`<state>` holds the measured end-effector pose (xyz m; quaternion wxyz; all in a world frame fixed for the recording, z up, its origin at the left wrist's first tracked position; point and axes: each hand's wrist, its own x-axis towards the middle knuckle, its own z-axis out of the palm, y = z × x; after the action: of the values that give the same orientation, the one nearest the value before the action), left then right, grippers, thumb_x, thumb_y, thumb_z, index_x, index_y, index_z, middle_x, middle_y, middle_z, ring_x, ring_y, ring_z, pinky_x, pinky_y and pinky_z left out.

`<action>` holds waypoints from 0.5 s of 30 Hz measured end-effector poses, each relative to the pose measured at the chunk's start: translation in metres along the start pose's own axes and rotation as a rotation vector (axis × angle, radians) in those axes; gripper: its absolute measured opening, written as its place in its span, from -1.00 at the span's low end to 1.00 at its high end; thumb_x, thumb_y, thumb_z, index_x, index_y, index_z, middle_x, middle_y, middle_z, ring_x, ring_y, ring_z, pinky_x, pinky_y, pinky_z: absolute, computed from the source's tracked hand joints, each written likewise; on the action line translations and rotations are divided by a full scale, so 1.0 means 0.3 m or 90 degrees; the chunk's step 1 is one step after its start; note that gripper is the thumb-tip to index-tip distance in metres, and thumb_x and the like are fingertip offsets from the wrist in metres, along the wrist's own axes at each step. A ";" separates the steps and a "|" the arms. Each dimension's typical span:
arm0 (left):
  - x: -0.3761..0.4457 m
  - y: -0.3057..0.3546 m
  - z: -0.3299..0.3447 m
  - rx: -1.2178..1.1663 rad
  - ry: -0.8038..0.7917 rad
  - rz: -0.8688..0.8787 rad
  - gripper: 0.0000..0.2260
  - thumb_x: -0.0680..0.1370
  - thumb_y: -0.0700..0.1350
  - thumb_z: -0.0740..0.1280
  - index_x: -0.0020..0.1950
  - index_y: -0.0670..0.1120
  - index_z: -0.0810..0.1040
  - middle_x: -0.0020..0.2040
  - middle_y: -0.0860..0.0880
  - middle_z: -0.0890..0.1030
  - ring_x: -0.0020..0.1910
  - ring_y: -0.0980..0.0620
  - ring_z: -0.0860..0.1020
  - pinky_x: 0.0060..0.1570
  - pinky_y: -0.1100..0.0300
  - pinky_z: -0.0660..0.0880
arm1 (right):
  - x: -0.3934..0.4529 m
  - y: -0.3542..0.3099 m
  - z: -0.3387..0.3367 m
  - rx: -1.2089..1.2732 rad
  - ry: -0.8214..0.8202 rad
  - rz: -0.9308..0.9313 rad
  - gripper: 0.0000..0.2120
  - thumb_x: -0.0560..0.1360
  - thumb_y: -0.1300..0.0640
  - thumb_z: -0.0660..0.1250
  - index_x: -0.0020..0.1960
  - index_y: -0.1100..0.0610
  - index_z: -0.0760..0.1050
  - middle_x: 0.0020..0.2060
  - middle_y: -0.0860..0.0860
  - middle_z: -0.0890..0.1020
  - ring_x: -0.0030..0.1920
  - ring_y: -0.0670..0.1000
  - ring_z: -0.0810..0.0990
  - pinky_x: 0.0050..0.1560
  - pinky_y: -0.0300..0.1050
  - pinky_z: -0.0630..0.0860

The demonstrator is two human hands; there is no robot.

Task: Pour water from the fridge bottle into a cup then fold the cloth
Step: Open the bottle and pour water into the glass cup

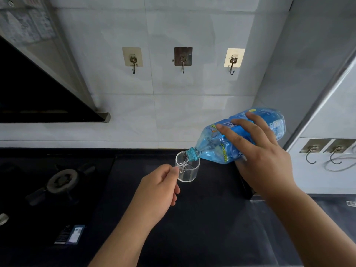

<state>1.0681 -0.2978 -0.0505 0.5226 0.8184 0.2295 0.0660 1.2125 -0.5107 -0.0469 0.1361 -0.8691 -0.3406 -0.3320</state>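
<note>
A large blue plastic water bottle [215, 143] is tipped down to the left, its open neck over the rim of a small clear glass cup [189, 170]. A thin stream of water runs into the cup. My right hand [264, 157] grips the bottle's body from above, fingers spread across the label. My left hand [159, 187] pinches the cup's handle on its left side and holds the cup just above the dark countertop [192, 218]. No cloth is in view.
A gas burner [61, 180] sits on the black hob at the left. A black range hood [38, 89] hangs at the upper left. Three wall hooks [183, 60] are on the tiled wall, and more hooks [325, 153] at the right.
</note>
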 end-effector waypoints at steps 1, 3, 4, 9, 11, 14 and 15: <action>0.000 -0.001 0.000 -0.001 -0.001 0.000 -0.63 0.71 0.11 0.19 -0.21 -0.02 0.54 -0.38 0.08 0.61 -0.43 0.19 0.56 -0.35 0.34 0.49 | 0.000 -0.001 -0.001 0.000 0.001 -0.001 -0.25 0.46 0.30 0.50 0.53 -0.21 0.43 0.44 -0.02 0.51 0.59 0.16 0.33 -0.29 0.13 0.67; -0.001 -0.002 -0.001 -0.008 -0.004 -0.001 -0.64 0.70 0.11 0.19 -0.21 -0.01 0.54 -0.36 0.07 0.62 -0.42 0.18 0.56 -0.32 0.29 0.52 | -0.001 -0.002 -0.002 -0.003 0.005 -0.001 -0.25 0.46 0.30 0.50 0.53 -0.21 0.44 0.44 -0.01 0.51 0.58 0.17 0.34 -0.29 0.13 0.66; -0.001 -0.002 -0.002 -0.012 -0.005 -0.001 -0.64 0.70 0.10 0.19 -0.21 -0.01 0.54 -0.36 0.07 0.62 -0.42 0.18 0.56 -0.30 0.26 0.53 | -0.001 -0.002 -0.003 -0.004 0.007 -0.002 -0.26 0.46 0.30 0.49 0.53 -0.20 0.44 0.44 0.00 0.52 0.58 0.17 0.34 -0.29 0.13 0.65; -0.006 0.002 -0.001 -0.004 -0.004 -0.007 -0.63 0.70 0.11 0.19 -0.20 -0.04 0.54 -0.41 0.11 0.59 -0.43 0.20 0.56 -0.34 0.33 0.49 | -0.004 -0.005 -0.010 -0.009 0.003 -0.006 -0.24 0.47 0.32 0.48 0.53 -0.22 0.42 0.43 -0.01 0.52 0.58 0.15 0.33 -0.31 0.08 0.63; -0.010 0.004 -0.001 -0.008 -0.005 -0.007 -0.63 0.70 0.11 0.19 -0.21 -0.04 0.54 -0.41 0.10 0.59 -0.42 0.19 0.56 -0.33 0.32 0.49 | -0.003 -0.004 -0.015 -0.012 0.000 -0.004 -0.24 0.46 0.32 0.49 0.53 -0.22 0.43 0.43 -0.02 0.52 0.58 0.15 0.33 -0.33 0.06 0.62; -0.014 0.007 -0.003 -0.011 -0.005 -0.005 -0.64 0.70 0.10 0.19 -0.22 -0.02 0.53 -0.41 0.10 0.59 -0.43 0.19 0.56 -0.36 0.35 0.48 | 0.000 -0.004 -0.024 -0.013 -0.003 -0.008 -0.24 0.46 0.31 0.50 0.52 -0.22 0.43 0.44 -0.02 0.50 0.59 0.14 0.32 -0.34 0.06 0.61; -0.014 0.007 -0.003 -0.009 -0.004 -0.003 -0.63 0.70 0.09 0.19 -0.23 -0.01 0.53 -0.42 0.10 0.59 -0.43 0.20 0.55 -0.39 0.38 0.47 | 0.001 -0.004 -0.025 -0.013 -0.003 -0.012 -0.25 0.47 0.31 0.50 0.53 -0.22 0.43 0.44 -0.02 0.51 0.59 0.14 0.32 -0.34 0.06 0.61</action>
<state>1.0645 -0.2996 -0.0476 0.5296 0.8142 0.2293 0.0634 1.2083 -0.5132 -0.0411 0.1234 -0.8680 -0.3455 -0.3348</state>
